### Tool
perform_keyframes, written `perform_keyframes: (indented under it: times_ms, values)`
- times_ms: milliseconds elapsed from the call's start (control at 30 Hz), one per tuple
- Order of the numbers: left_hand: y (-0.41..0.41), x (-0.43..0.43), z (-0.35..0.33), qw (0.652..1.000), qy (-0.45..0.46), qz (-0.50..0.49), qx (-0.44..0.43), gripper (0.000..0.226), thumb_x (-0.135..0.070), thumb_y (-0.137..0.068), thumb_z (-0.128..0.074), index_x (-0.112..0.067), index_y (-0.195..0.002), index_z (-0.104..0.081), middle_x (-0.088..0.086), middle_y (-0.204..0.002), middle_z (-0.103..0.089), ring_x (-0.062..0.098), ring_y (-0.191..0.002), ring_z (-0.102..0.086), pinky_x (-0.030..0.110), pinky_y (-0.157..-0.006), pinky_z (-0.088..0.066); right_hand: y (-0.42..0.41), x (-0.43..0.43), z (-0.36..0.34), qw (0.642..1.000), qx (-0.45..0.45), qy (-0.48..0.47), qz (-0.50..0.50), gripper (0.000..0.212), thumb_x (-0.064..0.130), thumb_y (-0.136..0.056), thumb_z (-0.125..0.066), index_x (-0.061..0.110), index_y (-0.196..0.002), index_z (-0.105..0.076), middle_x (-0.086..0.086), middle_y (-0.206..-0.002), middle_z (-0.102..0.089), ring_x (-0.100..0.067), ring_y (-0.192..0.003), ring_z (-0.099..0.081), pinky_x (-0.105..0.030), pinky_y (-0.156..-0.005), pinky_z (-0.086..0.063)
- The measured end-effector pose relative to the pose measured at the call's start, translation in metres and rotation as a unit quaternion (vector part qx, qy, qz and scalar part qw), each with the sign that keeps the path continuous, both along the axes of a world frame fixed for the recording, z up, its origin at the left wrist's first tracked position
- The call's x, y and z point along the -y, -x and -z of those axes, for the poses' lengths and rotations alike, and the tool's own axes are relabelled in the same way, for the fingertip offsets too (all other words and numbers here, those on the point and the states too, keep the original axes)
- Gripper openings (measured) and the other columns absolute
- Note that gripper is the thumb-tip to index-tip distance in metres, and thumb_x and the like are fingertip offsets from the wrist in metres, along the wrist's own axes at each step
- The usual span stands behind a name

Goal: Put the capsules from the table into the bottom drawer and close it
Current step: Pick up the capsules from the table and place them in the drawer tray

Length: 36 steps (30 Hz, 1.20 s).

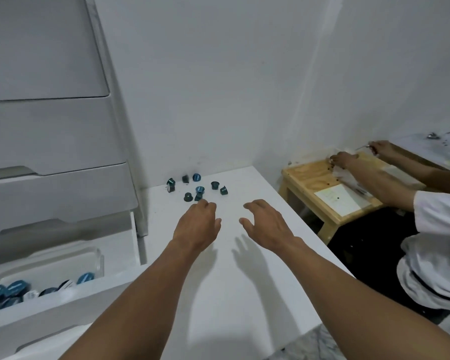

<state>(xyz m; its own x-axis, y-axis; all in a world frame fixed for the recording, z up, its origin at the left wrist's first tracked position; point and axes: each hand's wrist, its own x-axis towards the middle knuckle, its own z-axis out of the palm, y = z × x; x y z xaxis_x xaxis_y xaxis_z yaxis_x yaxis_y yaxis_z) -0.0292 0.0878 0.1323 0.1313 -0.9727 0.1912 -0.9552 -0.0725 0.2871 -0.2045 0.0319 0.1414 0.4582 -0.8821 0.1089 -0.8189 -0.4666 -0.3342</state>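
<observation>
Several dark teal capsules (199,189) lie scattered at the far end of the white table (244,281), near the wall. My left hand (199,222) hovers just short of the nearest capsule, fingers loosely curled and holding nothing. My right hand (264,220) hangs beside it over bare table, fingers spread and empty. At the lower left the bottom drawer (63,302) of the white drawer unit stands pulled out, with a clear tray (94,255) inside holding several blue-topped capsules (16,287).
The white drawer unit (50,141) with its upper drawers shut rises at the left. To the right, a low wooden stool (322,183) holds papers, and another person's hands (348,159) work over it. The wall stands right behind the table.
</observation>
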Motion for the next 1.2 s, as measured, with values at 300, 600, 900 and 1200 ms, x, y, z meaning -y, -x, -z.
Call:
perform_keyframes:
  times_ms: [300,600,900,1200]
  values:
    - [-0.011,0.090,0.021,0.999,-0.039,-0.035,0.001,0.035,-0.032,-0.093,-0.051,-0.009,-0.119,-0.053,0.010,-0.120,-0.054,0.027,-0.102,-0.056,0.037,-0.081,-0.051,-0.019,0.095,0.023,0.998,-0.018,-0.055,-0.026,0.047,0.034,-0.095,-0.052,0.014,-0.137,-0.047,-0.005,-0.142,-0.044,-0.024,-0.126,-0.048,-0.032,-0.103,-0.037]
    - [0.004,0.139,0.073,0.982,-0.115,-0.149,-0.026,0.040,-0.031,-0.092,-0.051,-0.013,-0.127,-0.048,0.010,-0.130,-0.046,0.028,-0.109,-0.051,0.036,-0.079,-0.046,-0.024,0.186,0.073,0.987,-0.019,-0.129,-0.095,0.044,0.025,-0.091,-0.051,0.013,-0.133,-0.048,-0.008,-0.134,-0.046,-0.029,-0.119,-0.048,-0.034,-0.100,-0.038]
    - [-0.008,0.183,0.112,0.959,-0.180,-0.215,-0.043,0.046,-0.027,-0.094,-0.049,-0.014,-0.137,-0.039,0.011,-0.137,-0.039,0.027,-0.116,-0.046,0.034,-0.079,-0.045,-0.055,0.261,0.117,0.974,-0.059,-0.149,-0.159,0.046,0.028,-0.093,-0.054,0.012,-0.135,-0.045,-0.012,-0.133,-0.046,-0.032,-0.120,-0.049,-0.036,-0.103,-0.038]
    - [-0.049,0.223,0.157,0.944,-0.204,-0.244,-0.083,0.036,-0.012,-0.090,-0.048,-0.011,-0.126,-0.048,0.015,-0.132,-0.038,0.033,-0.114,-0.043,0.040,-0.079,-0.048,-0.110,0.321,0.159,0.974,-0.087,-0.137,-0.160,0.045,0.023,-0.092,-0.055,0.012,-0.135,-0.046,-0.011,-0.146,-0.033,-0.038,-0.117,-0.050,-0.037,-0.101,-0.039]
